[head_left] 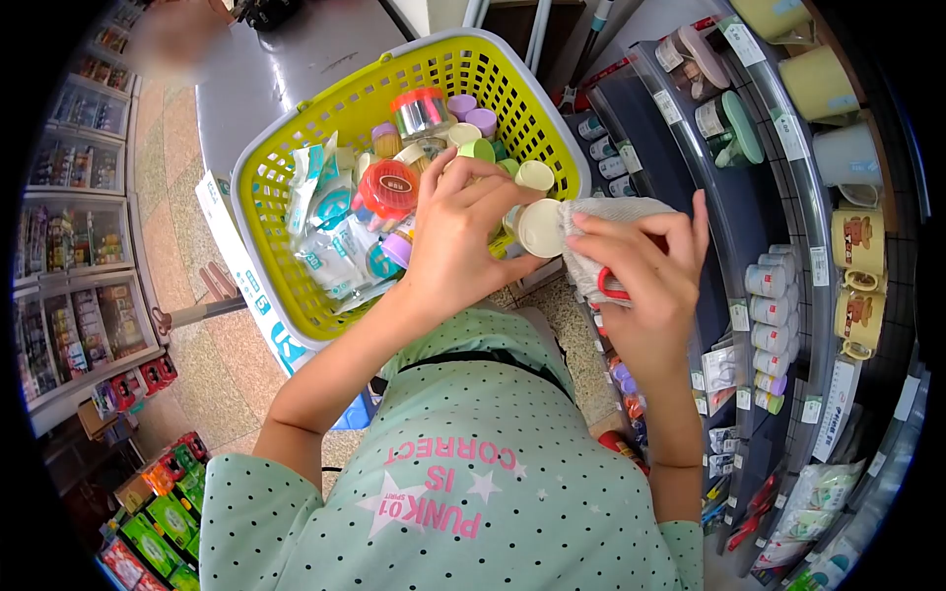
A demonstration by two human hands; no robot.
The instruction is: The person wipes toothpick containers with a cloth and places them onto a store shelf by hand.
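Observation:
Over the right side of a yellow-green basket, my left hand has its fingers curled round a small container with a cream lid. My right hand is closed on a grey-white cloth, which touches the lid's right side; a red loop shows under its fingers. Inside the basket lie a jar with a red lid, a clear jar with an orange-red rim, small containers with purple, green and cream lids, and white-and-teal packets.
Shelves with price tags, mugs and small bottles stand close on the right. A grey table lies behind the basket. Glass-fronted cabinets line the left, with green packs at the lower left.

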